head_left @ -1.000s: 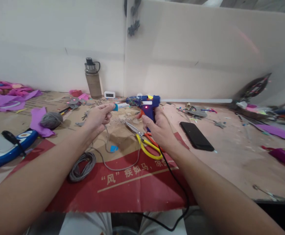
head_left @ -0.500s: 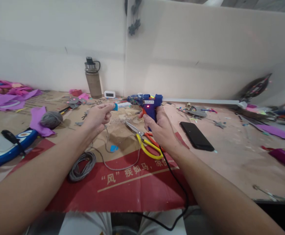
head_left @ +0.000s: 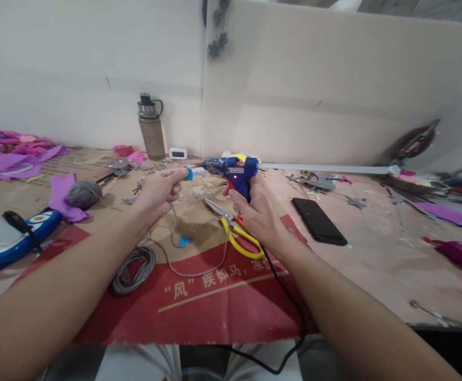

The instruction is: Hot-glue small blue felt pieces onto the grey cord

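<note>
A small blue piece is pinched between the thumb and fingertips of my left hand. Grey yarn hangs below that hand and runs to a coil on the red part of the cardboard. My right hand is wrapped round the handle of a blue glue gun, whose red light is lit. The gun's nozzle points left, close to the blue piece; whether they touch I cannot tell. Below the gun lie scissors with yellow and red handles. Another blue scrap rests on the cardboard.
A black phone lies on the right. At the back stand a bottle and a small white clock. On the left are a grey yarn ball and purple scraps. The gun's black cable drops over the front edge.
My right hand has moved the glue gun slightly left and a little down, bringing its nozzle nearer the blue piece. My left hand has shifted very slightly right.
</note>
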Demonstrator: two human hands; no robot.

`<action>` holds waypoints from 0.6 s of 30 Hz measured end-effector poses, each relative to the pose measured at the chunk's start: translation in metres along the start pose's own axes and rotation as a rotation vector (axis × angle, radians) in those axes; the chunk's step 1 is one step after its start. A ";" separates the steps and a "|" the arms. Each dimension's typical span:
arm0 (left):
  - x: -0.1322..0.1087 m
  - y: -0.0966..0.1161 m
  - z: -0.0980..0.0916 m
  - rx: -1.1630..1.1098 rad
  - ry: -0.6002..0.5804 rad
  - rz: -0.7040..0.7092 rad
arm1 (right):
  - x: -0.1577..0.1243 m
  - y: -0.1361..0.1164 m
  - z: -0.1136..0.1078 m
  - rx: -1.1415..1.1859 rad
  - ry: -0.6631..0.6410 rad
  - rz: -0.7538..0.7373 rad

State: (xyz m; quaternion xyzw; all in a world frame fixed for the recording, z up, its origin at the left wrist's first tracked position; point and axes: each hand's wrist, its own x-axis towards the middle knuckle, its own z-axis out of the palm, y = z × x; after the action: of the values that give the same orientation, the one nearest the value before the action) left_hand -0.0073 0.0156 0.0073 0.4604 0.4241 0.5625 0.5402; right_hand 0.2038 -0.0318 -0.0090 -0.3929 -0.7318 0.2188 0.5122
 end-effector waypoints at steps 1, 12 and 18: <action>-0.001 0.000 0.001 0.004 0.000 -0.002 | 0.000 0.000 0.000 -0.004 0.007 -0.007; -0.002 0.000 0.003 0.030 -0.013 0.006 | -0.002 0.004 0.005 -0.060 0.001 -0.040; -0.004 0.000 0.004 0.051 -0.015 -0.010 | -0.003 0.002 0.006 -0.097 -0.001 -0.012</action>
State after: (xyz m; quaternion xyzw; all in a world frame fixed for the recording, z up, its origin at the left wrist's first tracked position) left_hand -0.0033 0.0114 0.0084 0.4760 0.4365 0.5453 0.5344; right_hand 0.1997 -0.0322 -0.0143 -0.4127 -0.7440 0.1802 0.4936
